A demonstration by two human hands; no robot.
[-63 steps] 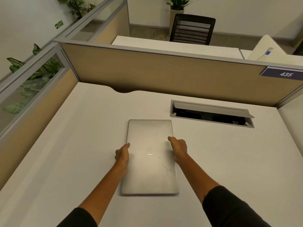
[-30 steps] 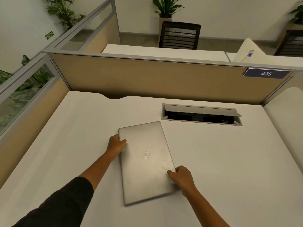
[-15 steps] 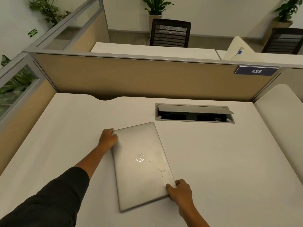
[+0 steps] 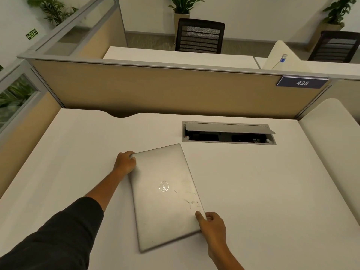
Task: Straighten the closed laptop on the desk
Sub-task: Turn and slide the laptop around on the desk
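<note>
Gripping silver laptop [image 4: 165, 195] corners | left hand [image 4: 124, 162], right hand [image 4: 211, 224] | lid scratched, skewed

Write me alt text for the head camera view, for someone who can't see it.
A closed silver laptop lies askew on a white desk, its far end angled left. The left hand grips its far left corner and the right hand its near right corner. Behind sit an open cable box and a tan partition.
</note>
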